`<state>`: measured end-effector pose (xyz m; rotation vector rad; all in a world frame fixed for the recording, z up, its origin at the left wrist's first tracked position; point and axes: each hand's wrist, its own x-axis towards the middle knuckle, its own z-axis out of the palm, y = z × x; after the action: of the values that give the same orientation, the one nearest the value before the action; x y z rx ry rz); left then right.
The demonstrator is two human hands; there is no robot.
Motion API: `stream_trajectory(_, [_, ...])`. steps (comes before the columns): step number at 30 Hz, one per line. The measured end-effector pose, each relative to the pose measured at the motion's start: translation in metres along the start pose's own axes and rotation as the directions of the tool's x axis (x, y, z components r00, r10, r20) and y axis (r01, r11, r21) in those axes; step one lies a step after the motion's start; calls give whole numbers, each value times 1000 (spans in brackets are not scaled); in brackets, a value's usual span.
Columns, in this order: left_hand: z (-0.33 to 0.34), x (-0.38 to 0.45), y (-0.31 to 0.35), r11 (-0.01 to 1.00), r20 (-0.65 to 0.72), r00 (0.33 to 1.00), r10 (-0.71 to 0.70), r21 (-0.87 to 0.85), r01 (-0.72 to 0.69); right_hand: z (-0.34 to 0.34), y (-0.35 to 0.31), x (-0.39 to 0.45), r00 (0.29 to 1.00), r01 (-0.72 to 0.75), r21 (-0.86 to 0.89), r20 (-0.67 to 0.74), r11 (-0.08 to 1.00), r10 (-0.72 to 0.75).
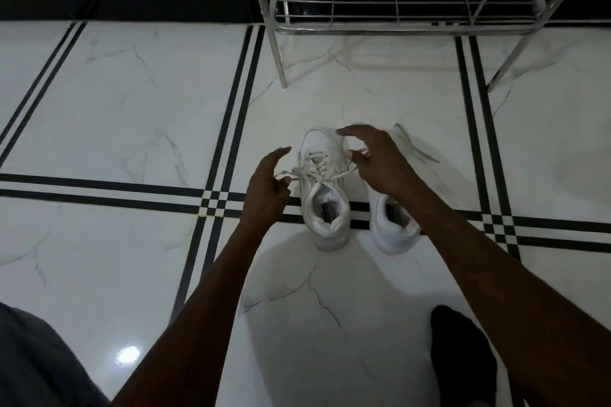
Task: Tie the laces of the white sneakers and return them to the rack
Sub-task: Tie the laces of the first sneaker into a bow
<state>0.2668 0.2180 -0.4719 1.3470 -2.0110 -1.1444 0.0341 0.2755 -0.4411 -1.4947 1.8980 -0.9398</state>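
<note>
Laces (319,172) pinched, both hands' fingers (287,181) (curled)

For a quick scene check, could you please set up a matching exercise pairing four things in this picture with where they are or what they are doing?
Things:
1. left hand
2. right hand
3. left sneaker
4. shoe rack

States:
A. stands by the wall, its shelves bare
B. pinches a lace end, left of the shoe
C. on the floor, laces pulled out to both sides
D. over the right sneaker, holding the other lace end

Pairs: 1-B, 2-D, 3-C, 4-A
</note>
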Motion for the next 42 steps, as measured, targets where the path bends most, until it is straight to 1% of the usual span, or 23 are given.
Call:
stream_trajectory(1, [1, 1, 4, 1000, 60, 998, 28, 2, -28, 2, 1, -1, 995, 60, -4, 84, 998, -60])
stream_trajectory(2, [3, 1, 8, 1000, 111, 994, 25, -8, -24, 5, 2, -4, 980, 82, -3, 182, 997, -80])
stream_trajectory(3, [5, 1, 10, 1000, 135, 991, 18, 18, -20, 9, 4, -9, 962, 99, -7, 254, 995, -94])
stream_trajectory(4, [9, 1, 10, 998, 119, 993, 27, 61, -34, 12, 6, -14, 954, 116, -38, 281, 993, -101])
stream_trajectory(7, [14, -2, 8, 970, 47, 998, 49, 236, -58, 14, 9, -21, 960, 144, -150, 262, 978, -101])
stream_trajectory(9, [16, -3, 9, 934, 27, 998, 62, 352, -68, 15, 8, -15, 959, 154, -213, 267, 965, -94])
stream_trajectory(11, [14, -6, 8, 887, 4, 997, 82, 456, -74, 16, 7, -10, 959, 129, -289, 281, 949, -45])
stream_trajectory(14, [12, -5, 4, 853, -1, 988, 153, 504, -131, 19, 4, -12, 972, 39, -366, 229, 930, 49])
stream_trajectory(17, [14, -6, 6, 884, -48, 994, 102, 463, -68, 23, -5, -21, 976, -32, -419, 183, 907, 119])
stream_trajectory(20, [19, -10, 8, 904, -119, 993, 26, 427, 27, 27, -10, -25, 978, -90, -419, 133, 903, 159])
stream_trajectory(22, [20, -10, 8, 945, -116, 993, -21, 321, 58, 32, -8, -26, 976, -137, -434, 93, 890, 196])
stream_trajectory(24, [23, -12, 11, 980, -106, 989, -99, 162, 116, 37, -6, -29, 978, -170, -464, 27, 869, 206])
stream_trajectory(26, [26, -13, 14, 976, -106, 975, -195, 76, 204, 43, -5, -35, 976, -202, -455, -23, 868, 215])
stream_trajectory(28, [28, -13, 14, 962, -102, 956, -274, -29, 273, 50, -7, -40, 964, -261, -362, -52, 895, 260])
stream_trajectory(31, [27, -14, 17, 929, -82, 938, -337, -191, 317, 54, -13, -42, 934, -356, -220, -84, 908, 346])
stream_trajectory(34, [17, -10, 23, 875, -89, 898, -432, -284, 393, 60, -24, -40, 932, -363, -58, -49, 930, 360])
stream_trajectory(36, [6, -6, 20, 857, -102, 884, -457, -318, 406, 66, -34, -39, 940, -340, 25, -18, 940, 340])
stream_trajectory(40, [-13, -4, 4, 858, -143, 883, -448, -346, 379, 79, -43, -35, 954, -300, 75, 10, 951, 300])
stream_trajectory(42, [-16, -4, 2, 871, -141, 889, -435, -317, 376, 81, -43, -33, 953, -302, 90, 10, 949, 302])
